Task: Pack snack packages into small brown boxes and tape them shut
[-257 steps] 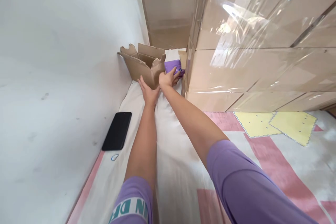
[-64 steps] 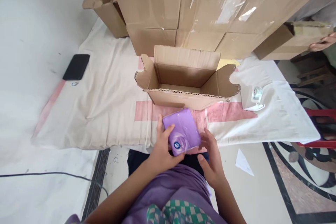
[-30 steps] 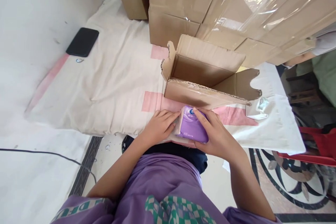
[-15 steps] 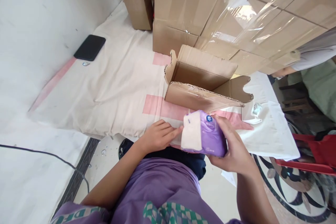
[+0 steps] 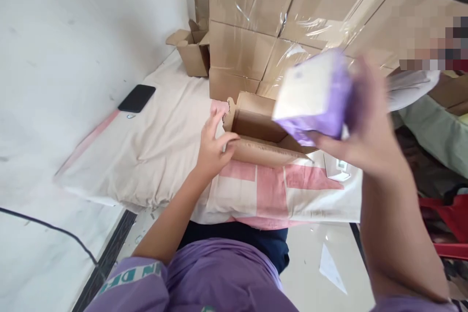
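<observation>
My right hand (image 5: 373, 126) grips a purple and white tissue pack (image 5: 305, 92), raised above the right part of an open cardboard box (image 5: 266, 154). Motion blurs the pack and the fingers around it. At the box's left end is my left hand (image 5: 214, 144), fingers spread and holding nothing; its thumb overlaps the near wall, and I cannot tell whether it touches. The box's inside shows on the left, while the pack hides part of its right end.
Behind the box rises a stack of wrapped cartons (image 5: 237, 48). A smaller open carton (image 5: 193, 56) stands at the back left, and a black phone-like slab (image 5: 137, 98) lies on the cloth-covered table (image 5: 164, 146). A small white box (image 5: 336, 168) sits right. Another person's sleeve (image 5: 413, 87) shows at right.
My right hand has lifted the tissue pack from the table's front edge up over the box. My left hand has left the pack's side and moved up to the box's left end, fingers spreading.
</observation>
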`<action>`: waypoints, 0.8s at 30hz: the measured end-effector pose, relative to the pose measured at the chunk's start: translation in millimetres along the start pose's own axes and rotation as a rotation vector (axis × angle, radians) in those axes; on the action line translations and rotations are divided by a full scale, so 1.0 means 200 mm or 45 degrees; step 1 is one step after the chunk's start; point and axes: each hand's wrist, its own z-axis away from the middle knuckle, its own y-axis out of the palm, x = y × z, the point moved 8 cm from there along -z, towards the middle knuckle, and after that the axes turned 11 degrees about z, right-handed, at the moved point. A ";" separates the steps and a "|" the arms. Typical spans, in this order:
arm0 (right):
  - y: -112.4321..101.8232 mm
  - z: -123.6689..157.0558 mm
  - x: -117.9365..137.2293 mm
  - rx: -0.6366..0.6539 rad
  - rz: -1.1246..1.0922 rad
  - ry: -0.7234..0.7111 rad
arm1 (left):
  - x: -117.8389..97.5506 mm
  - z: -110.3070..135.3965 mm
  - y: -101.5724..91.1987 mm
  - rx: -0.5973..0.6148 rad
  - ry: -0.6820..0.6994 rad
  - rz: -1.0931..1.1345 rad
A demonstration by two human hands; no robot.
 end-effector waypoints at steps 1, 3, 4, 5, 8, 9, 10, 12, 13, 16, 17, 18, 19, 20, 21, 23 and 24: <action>0.05 -0.08 0.04 0.079 -0.018 -0.072 | -0.02 0.03 0.01 -0.019 0.038 0.045; 0.20 -0.20 0.11 0.335 -0.011 -0.199 | -0.06 0.11 0.03 -0.041 0.103 0.125; 0.28 -0.23 0.14 0.486 0.025 -0.244 | -0.07 0.16 0.05 -0.045 0.133 0.171; 0.34 -0.25 0.16 0.604 0.055 -0.281 | -0.08 0.20 0.06 -0.049 0.158 0.220; 0.43 -0.29 0.21 0.717 0.072 -0.374 | -0.05 0.31 0.08 -0.064 0.162 0.331; 0.43 -0.30 0.23 0.708 0.068 -0.410 | -0.04 0.33 0.08 -0.082 0.155 0.343; 0.44 -0.30 0.24 0.686 0.078 -0.448 | -0.02 0.34 0.08 -0.102 0.146 0.352; 0.44 -0.31 0.26 0.619 0.159 -0.529 | 0.00 0.34 0.06 -0.151 0.129 0.382; 0.45 -0.31 0.27 0.587 0.215 -0.562 | 0.01 0.33 0.06 -0.177 0.119 0.401; 0.53 -0.29 0.30 0.595 0.330 -0.597 | 0.04 0.32 0.04 -0.250 0.076 0.429; 0.57 -0.28 0.31 0.638 0.353 -0.598 | 0.05 0.33 0.04 -0.266 0.065 0.430; 0.62 -0.26 0.33 0.691 0.380 -0.603 | 0.06 0.33 0.04 -0.277 0.053 0.432; 0.66 -0.24 0.34 0.743 0.416 -0.615 | 0.07 0.35 0.05 -0.289 0.040 0.435; 0.70 -0.22 0.35 0.786 0.458 -0.629 | 0.08 0.36 0.05 -0.296 0.030 0.439; 0.74 -0.21 0.36 0.817 0.501 -0.646 | 0.09 0.37 0.05 -0.300 0.024 0.444; 0.80 -0.18 0.36 0.829 0.579 -0.678 | 0.09 0.39 0.05 -0.312 0.019 0.441; 0.83 -0.18 0.36 0.815 0.615 -0.690 | 0.08 0.39 0.05 -0.316 0.017 0.437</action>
